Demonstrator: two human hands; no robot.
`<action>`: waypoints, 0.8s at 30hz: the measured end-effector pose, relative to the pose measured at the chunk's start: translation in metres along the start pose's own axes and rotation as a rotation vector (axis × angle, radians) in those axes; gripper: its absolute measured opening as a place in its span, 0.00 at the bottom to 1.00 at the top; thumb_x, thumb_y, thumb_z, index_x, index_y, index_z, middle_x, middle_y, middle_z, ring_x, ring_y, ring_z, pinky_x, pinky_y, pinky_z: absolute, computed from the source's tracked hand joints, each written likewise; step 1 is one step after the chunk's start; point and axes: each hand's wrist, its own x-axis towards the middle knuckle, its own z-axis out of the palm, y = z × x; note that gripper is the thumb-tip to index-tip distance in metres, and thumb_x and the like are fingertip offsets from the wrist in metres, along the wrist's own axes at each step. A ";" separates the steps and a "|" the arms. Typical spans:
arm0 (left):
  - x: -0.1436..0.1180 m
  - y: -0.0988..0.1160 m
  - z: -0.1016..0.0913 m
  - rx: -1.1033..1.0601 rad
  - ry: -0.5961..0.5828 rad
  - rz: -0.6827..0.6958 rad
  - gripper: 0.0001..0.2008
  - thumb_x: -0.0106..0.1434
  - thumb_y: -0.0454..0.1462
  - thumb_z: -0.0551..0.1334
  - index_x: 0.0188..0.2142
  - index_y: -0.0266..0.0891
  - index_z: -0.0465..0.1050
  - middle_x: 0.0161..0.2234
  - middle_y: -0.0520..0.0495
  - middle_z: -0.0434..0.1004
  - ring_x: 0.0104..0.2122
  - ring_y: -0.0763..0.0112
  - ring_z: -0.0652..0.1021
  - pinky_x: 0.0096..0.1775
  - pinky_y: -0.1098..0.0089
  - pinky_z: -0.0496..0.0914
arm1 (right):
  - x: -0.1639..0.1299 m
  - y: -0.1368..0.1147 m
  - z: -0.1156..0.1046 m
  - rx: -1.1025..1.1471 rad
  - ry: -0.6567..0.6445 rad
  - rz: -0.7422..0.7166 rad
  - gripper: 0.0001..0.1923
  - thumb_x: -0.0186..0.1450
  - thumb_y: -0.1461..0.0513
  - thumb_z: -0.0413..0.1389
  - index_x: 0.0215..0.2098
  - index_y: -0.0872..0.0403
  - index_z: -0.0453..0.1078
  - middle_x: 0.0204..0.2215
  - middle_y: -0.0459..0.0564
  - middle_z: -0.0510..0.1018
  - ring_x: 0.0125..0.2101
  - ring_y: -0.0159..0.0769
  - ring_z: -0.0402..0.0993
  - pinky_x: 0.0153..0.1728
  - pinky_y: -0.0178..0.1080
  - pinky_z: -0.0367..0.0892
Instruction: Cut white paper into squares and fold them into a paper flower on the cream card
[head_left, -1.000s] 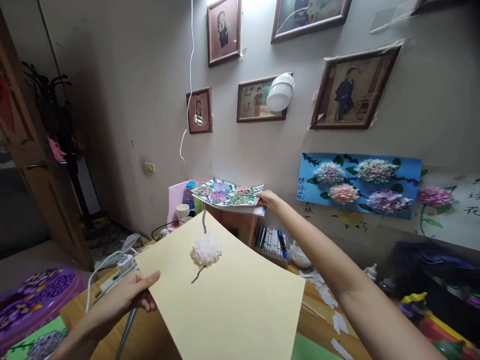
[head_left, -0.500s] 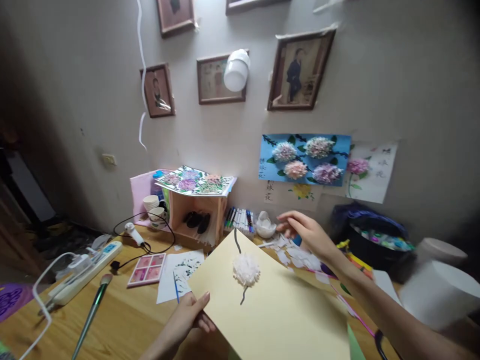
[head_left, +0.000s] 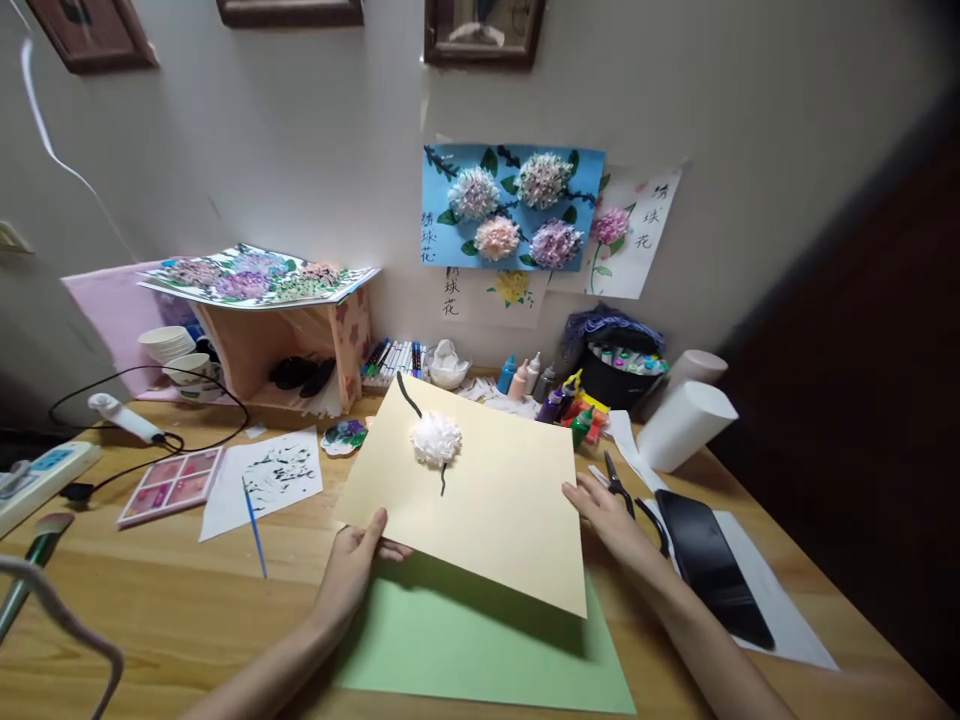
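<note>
A cream sheet of card (head_left: 510, 490) is held tilted above the table. On it sits a white paper flower (head_left: 436, 439), with a dark wavy stem line above and below it. My left hand (head_left: 360, 560) grips the card's lower left edge, thumb on top and fingers beneath. At the right edge, my right hand (head_left: 607, 515) holds the card with its thumb over the rim; the other fingers are partly hidden. Under the card lies a green sheet (head_left: 480, 650) flat on the table, partly covered and shaded.
Scissors (head_left: 622, 485) and a black tablet-like slab (head_left: 712, 565) lie right of my right hand. Paint bottles (head_left: 517, 378) and a paper roll (head_left: 686, 425) stand behind. Leftward are a painted sheet (head_left: 262, 480), a thin brush (head_left: 255, 530), a palette (head_left: 171, 485) and a power strip (head_left: 45, 475).
My right hand has come down from above the paper scraps and taken the card's right edge. The card is turned and tilted lower. The view has swung right and down.
</note>
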 end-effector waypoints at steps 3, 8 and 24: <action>0.007 -0.005 -0.004 -0.044 -0.074 -0.009 0.27 0.54 0.55 0.56 0.18 0.34 0.74 0.22 0.40 0.78 0.27 0.60 0.78 0.38 0.65 0.70 | -0.005 0.002 0.002 0.190 -0.134 0.082 0.18 0.55 0.51 0.57 0.41 0.49 0.69 0.36 0.52 0.79 0.39 0.47 0.75 0.38 0.46 0.71; 0.020 0.000 -0.029 -0.312 -0.008 0.063 0.28 0.56 0.55 0.54 0.43 0.33 0.69 0.26 0.45 0.77 0.28 0.64 0.77 0.31 0.68 0.70 | -0.008 0.022 0.000 0.264 -0.160 0.174 0.20 0.54 0.53 0.59 0.43 0.52 0.69 0.37 0.53 0.79 0.39 0.46 0.75 0.38 0.45 0.71; 0.037 -0.015 -0.040 0.137 0.093 0.263 0.25 0.53 0.44 0.59 0.49 0.35 0.62 0.28 0.50 0.72 0.32 0.68 0.75 0.35 0.70 0.68 | 0.003 0.047 0.006 -0.060 0.137 -0.058 0.23 0.57 0.54 0.55 0.49 0.51 0.63 0.38 0.51 0.75 0.31 0.36 0.73 0.31 0.38 0.70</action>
